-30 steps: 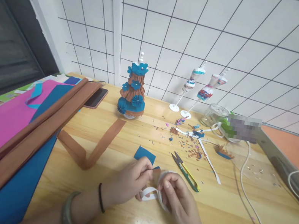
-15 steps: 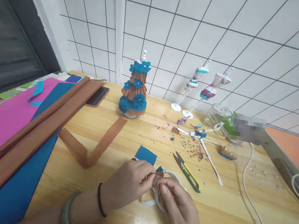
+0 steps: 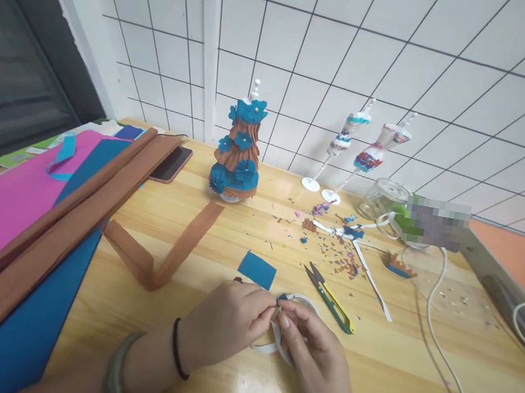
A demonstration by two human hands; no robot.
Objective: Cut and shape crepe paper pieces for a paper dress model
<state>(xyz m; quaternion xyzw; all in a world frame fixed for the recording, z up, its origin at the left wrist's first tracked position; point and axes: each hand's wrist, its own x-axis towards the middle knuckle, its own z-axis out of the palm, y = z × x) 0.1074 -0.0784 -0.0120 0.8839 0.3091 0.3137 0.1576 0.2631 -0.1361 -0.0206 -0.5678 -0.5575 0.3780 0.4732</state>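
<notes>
My left hand (image 3: 232, 314) and my right hand (image 3: 317, 350) meet fingertip to fingertip, both pinching a small piece of blue and brown paper (image 3: 282, 298). Most of that piece is hidden by the fingers. Beneath them lies a roll of white tape (image 3: 307, 301), partly covered by my right hand. Just beyond my left hand is a blue paper rectangle (image 3: 257, 269). Yellow and green thread snips (image 3: 330, 300) rest to the right, blades apart. A folded brown paper strip (image 3: 190, 238) lies farther left.
A small dress form in blue and brown crepe paper (image 3: 240, 152) stands at the back. Two bare miniature forms (image 3: 369, 158) and a glass jar (image 3: 384, 199) stand right of it. Paper scraps (image 3: 344, 258) litter the table. Brown crepe rolls (image 3: 58, 228), a phone (image 3: 172, 164) and a white cable (image 3: 432, 301) lie around.
My right fingertips have closed in over the small paper piece, hiding more of it. My left hand stays nearly in place. The view has shifted slightly.
</notes>
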